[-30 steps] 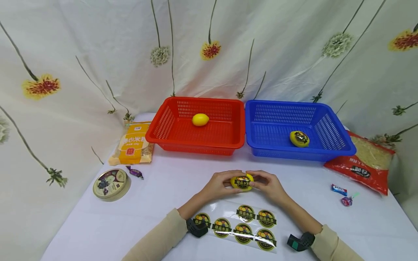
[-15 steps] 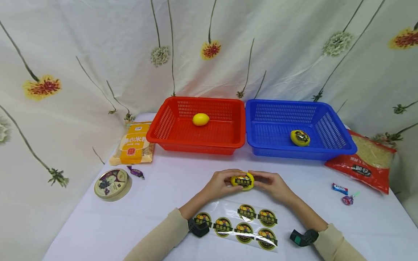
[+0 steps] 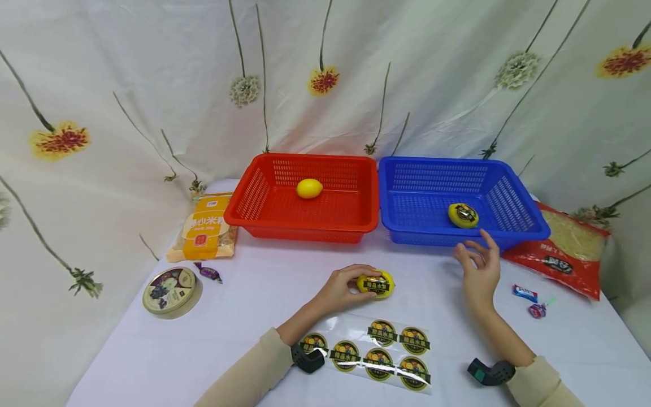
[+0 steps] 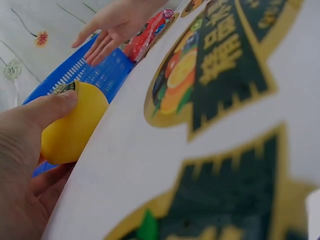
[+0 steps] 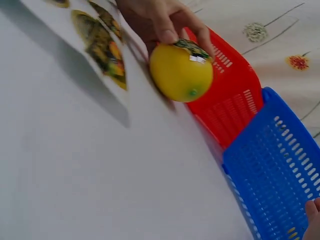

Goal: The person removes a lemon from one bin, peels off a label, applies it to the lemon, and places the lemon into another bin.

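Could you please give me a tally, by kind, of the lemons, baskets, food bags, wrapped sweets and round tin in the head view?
Lemons: 3
Baskets: 2
Food bags: 2
Wrapped sweets: 3
Round tin: 1
Total: 11

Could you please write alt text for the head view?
A left hand holds a stickered lemon beyond a sheet of fruit stickers; the right hand is near a blue basket holding another stickered lemon. A neighbouring red basket holds a plain lemon.
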Tool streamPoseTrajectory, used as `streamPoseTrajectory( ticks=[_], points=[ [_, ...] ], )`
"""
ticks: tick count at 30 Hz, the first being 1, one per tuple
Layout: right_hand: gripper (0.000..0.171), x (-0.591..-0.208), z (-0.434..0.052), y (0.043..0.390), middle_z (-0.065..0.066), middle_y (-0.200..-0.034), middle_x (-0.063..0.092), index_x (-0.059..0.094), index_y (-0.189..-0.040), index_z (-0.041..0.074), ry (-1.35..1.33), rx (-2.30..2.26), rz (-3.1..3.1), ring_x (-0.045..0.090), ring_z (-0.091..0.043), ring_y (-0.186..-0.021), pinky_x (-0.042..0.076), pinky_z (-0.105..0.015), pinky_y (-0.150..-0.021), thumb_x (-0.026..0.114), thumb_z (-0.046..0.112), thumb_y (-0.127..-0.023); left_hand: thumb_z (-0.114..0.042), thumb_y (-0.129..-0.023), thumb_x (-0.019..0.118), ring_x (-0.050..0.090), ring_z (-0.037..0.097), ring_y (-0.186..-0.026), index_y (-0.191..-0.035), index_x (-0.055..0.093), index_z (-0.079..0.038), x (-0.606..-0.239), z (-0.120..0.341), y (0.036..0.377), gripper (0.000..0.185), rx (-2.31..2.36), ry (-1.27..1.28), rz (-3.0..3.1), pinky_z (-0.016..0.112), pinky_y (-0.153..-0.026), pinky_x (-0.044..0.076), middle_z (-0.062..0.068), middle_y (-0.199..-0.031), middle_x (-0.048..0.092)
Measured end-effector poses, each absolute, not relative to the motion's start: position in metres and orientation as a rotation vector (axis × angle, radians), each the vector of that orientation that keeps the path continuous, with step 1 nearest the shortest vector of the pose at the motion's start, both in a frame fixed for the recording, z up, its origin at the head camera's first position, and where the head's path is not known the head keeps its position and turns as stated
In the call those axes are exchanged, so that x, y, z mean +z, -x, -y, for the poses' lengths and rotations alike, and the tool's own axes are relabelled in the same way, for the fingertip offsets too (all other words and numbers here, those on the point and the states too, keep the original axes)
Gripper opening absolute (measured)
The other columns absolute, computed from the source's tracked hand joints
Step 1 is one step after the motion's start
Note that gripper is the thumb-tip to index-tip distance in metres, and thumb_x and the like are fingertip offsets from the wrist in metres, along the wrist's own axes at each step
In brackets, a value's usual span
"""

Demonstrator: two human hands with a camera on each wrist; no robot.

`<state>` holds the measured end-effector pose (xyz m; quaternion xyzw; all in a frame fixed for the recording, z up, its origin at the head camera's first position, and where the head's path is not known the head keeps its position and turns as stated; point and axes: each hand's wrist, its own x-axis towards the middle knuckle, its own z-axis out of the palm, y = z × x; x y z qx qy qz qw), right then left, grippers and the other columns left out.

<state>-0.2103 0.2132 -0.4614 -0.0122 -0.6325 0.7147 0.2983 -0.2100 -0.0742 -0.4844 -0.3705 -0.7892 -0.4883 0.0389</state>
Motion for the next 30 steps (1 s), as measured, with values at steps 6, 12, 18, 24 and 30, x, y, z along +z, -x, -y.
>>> streamPoseTrajectory(
  ticks=[6, 12, 18, 24, 30],
  points=[
    [0.054, -0.445, -0.236, 0.227, -0.009, -0.092, 0.052, 0.046, -0.134, 0.010, 0.236, 2.007, 1.536, 0.062, -0.012, -0.080, 0.051, -0.019, -0.072, 0.065, 0.012, -0.084, -0.014, -0.077, 0.076, 0.053, 0.013, -0.113, -0.116, 0.064, -0.013, -0.484, 0.072, 0.214, 0.040, -1.522, 1.177, 2.415, 0.022, -0.082, 0.050, 0.002, -0.122, 0.058],
    [0.051, -0.445, -0.245, 0.232, -0.009, -0.086, 0.054, 0.054, -0.129, 0.009, 0.323, 2.041, 1.436, 0.061, -0.012, -0.075, 0.052, -0.019, -0.070, 0.068, 0.011, -0.080, -0.012, -0.077, 0.076, 0.055, 0.012, -0.110, -0.114, 0.064, -0.011, -0.470, 0.072, 0.216, 0.039, -1.501, 1.231, 2.503, 0.019, -0.078, 0.051, 0.003, -0.118, 0.061],
    [0.051, -0.450, -0.244, 0.235, -0.009, -0.085, 0.053, 0.055, -0.129, 0.010, 0.286, 2.011, 1.403, 0.060, -0.012, -0.075, 0.052, -0.019, -0.069, 0.069, 0.010, -0.080, -0.012, -0.076, 0.076, 0.058, 0.010, -0.100, -0.113, 0.065, -0.011, -0.410, 0.074, 0.225, 0.038, -1.419, 1.342, 2.597, 0.020, -0.072, 0.053, 0.001, -0.112, 0.064],
    [0.048, -0.457, -0.242, 0.240, -0.011, -0.084, 0.053, 0.054, -0.129, 0.008, 0.195, 1.963, 1.399, 0.059, -0.012, -0.074, 0.053, -0.020, -0.069, 0.067, 0.009, -0.082, -0.016, -0.079, 0.075, 0.056, 0.012, -0.092, -0.116, 0.065, -0.013, -0.331, 0.055, 0.259, 0.038, -1.297, 1.375, 2.534, 0.022, -0.070, 0.052, 0.000, -0.112, 0.063],
    [0.048, -0.454, -0.233, 0.240, -0.010, -0.085, 0.053, 0.054, -0.129, 0.009, 0.242, 1.988, 1.423, 0.059, -0.013, -0.075, 0.053, -0.020, -0.070, 0.066, 0.009, -0.082, -0.017, -0.079, 0.074, 0.052, 0.009, -0.104, -0.117, 0.064, -0.012, -0.306, 0.009, 0.309, 0.040, -1.323, 1.309, 2.363, 0.020, -0.075, 0.051, 0.000, -0.117, 0.061]
  ],
)
